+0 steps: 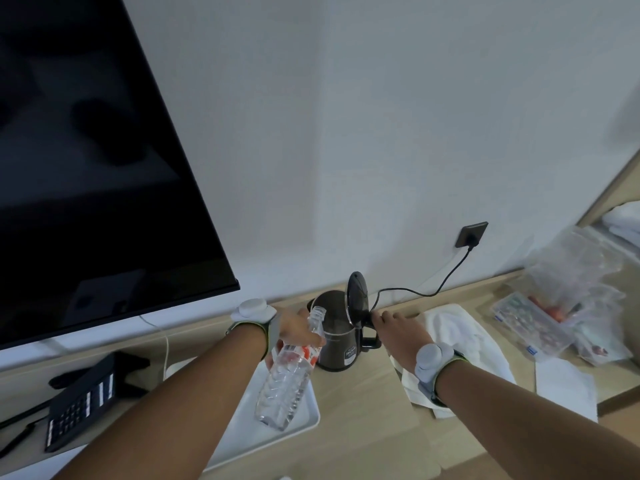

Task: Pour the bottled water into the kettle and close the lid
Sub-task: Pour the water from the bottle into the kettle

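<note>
A dark kettle (337, 351) stands on the wooden counter with its round lid (357, 299) tipped up and open. My left hand (294, 329) grips a clear, uncapped water bottle (289, 375) with a red label. The bottle is tilted, its mouth at the kettle's opening and its base toward me. Little water shows inside it. My right hand (398, 329) rests on the top of the kettle's handle (370, 337), just under the raised lid. Both wrists carry grey sensor bands.
A white tray (304, 415) lies under the bottle. The kettle's black cord (433, 289) runs to a wall socket (472, 234). A white towel (464, 341) and plastic packets (554, 317) sit to the right, a black telephone (81, 400) and a large TV (86, 150) to the left.
</note>
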`<state>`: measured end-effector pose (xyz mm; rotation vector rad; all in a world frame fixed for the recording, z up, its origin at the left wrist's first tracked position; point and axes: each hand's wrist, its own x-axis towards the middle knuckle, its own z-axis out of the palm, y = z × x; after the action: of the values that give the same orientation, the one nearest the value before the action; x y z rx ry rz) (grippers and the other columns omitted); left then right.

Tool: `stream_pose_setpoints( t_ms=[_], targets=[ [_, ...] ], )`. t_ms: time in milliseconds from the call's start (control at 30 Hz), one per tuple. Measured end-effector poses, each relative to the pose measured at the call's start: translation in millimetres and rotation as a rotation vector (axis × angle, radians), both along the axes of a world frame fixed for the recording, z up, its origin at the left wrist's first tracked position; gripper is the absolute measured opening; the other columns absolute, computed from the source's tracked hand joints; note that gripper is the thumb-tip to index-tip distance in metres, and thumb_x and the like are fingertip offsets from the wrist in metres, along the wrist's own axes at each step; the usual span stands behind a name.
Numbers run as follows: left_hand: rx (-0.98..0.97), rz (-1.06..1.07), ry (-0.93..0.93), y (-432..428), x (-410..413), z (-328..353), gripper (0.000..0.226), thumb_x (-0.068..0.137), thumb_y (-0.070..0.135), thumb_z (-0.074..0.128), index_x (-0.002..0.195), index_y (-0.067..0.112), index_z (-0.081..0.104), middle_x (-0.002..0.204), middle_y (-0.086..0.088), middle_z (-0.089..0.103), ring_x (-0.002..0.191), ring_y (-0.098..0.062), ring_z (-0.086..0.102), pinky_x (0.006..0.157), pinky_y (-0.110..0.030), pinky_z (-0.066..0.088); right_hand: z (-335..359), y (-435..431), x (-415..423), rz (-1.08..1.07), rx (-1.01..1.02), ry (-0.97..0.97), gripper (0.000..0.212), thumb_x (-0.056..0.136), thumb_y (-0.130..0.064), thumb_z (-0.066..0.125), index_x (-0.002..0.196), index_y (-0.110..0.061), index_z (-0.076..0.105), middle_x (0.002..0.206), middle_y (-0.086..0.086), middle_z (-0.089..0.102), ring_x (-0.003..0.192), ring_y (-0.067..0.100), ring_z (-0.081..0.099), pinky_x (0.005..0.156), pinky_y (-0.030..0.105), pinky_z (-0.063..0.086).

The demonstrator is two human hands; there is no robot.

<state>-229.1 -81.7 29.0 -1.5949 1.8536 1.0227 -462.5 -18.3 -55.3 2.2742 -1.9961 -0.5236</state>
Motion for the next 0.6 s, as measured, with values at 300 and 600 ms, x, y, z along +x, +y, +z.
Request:
stream_pose_setpoints(
  t_ms=[300, 600],
  targets=[
    [-0.059, 0.097, 0.027, 6, -4, 2, 0.066, 0.100, 0.049, 0.055, 0.148, 0.008, 0.037, 0.147, -0.011, 0.052, 0.131, -0.027, 0.055, 0.093, -0.034, 0.050, 5, -10, 4, -0.024, -0.015, -0.056, 0.036, 0.102, -0.005, 0.043, 0.138, -0.008, 0.042, 0.121, 0.011, 0.061, 0.105, 0.030, 0.065, 0.075, 0.038, 0.054],
    [-0.042, 0.089, 0.118, 13, -5, 7, 0.069, 0.098, 0.042, 0.060, 0.151, 0.008, 0.034, 0.135, -0.020, 0.062, 0.119, -0.038, 0.064, 0.101, -0.051, 0.052, -1, -10, 2, -0.028, -0.033, -0.086, 0.039, 0.101, -0.002, 0.045, 0.139, -0.009, 0.042, 0.121, 0.012, 0.060, 0.106, 0.031, 0.065, 0.077, 0.040, 0.058]
  ],
)
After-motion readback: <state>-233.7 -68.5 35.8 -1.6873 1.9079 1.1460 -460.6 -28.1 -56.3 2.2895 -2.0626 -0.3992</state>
